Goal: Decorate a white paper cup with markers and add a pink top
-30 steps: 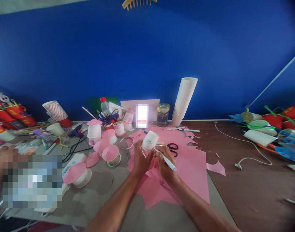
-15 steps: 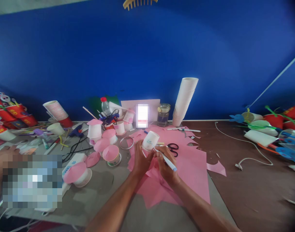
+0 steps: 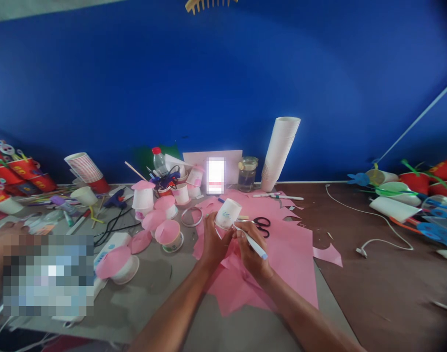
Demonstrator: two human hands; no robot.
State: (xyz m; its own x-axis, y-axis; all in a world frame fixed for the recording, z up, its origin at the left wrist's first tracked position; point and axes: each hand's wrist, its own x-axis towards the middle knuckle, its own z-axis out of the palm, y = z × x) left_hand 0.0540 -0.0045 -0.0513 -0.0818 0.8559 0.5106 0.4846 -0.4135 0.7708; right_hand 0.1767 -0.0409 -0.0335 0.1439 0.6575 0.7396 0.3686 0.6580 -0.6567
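My left hand grips a small white paper cup, held tilted on its side above the pink paper sheets. A blue-green mark shows on the cup's wall. My right hand is closed round a white pen with a blue cap end, and its tip touches the cup's rim. Black scissors lie on the pink paper just right of the cup.
Several white cups with pink paper lids stand left of my hands, near a glue gun. A tall stack of white cups, a glass jar and a plastic bottle stand by the blue wall. A white cable lies right.
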